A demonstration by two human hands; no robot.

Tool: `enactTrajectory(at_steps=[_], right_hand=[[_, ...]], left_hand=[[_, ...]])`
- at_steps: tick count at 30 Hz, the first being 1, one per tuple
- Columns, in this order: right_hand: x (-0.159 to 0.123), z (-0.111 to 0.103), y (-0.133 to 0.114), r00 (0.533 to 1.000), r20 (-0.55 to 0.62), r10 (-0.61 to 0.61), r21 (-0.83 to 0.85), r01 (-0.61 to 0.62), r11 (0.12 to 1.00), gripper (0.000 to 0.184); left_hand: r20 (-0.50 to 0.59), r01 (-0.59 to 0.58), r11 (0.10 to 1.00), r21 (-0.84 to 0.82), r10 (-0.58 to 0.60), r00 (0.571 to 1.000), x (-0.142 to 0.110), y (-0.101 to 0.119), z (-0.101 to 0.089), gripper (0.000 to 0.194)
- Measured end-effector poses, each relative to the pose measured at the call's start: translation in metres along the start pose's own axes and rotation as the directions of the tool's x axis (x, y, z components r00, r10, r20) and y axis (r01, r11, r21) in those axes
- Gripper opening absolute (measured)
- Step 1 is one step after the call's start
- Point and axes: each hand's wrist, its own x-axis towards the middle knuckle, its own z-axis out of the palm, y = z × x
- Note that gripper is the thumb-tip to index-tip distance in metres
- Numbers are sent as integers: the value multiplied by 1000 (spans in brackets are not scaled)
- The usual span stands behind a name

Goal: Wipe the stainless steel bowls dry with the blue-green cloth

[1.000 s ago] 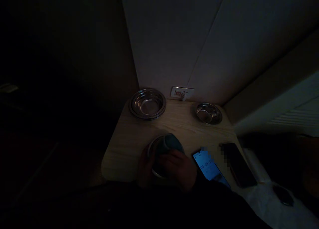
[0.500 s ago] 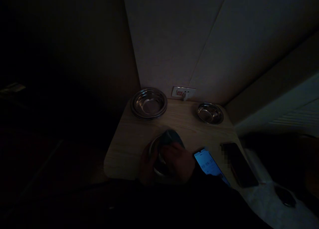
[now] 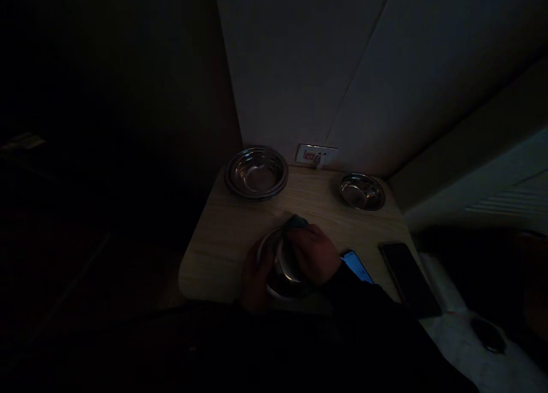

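The room is dim. A steel bowl point(image 3: 280, 267) sits at the near edge of a small wooden table point(image 3: 222, 239). My left hand point(image 3: 253, 276) grips the bowl's left rim. My right hand point(image 3: 311, 252) is closed on a bluish-green cloth point(image 3: 295, 222) and presses it against the bowl's far side, inside the rim.
A larger steel bowl point(image 3: 256, 173) stands at the table's back left and a smaller one point(image 3: 362, 191) at the back right. A wall socket point(image 3: 315, 153) lies between them. A lit phone point(image 3: 356, 264) and a dark phone point(image 3: 409, 278) lie to the right. White bedding point(image 3: 471, 347) is at the lower right.
My right hand has moved the cloth from the bowl's near side up toward its far rim, and its sleeve now hides more of the lit phone. My left hand has stayed on the rim.
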Motion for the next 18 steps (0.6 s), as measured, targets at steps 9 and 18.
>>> enactTrajectory(at_steps=[9, 18], right_hand=[[8, -1, -1, 997, 34, 62, -34, -61, 998, 23], [0, -9, 34, 970, 6, 243, 98, -242, 965, 23]], left_hand=[[16, -18, 999, 38, 17, 1000, -3, 7, 3, 44], [-13, 8, 1000, 0, -8, 1000, -5, 10, 2, 43]])
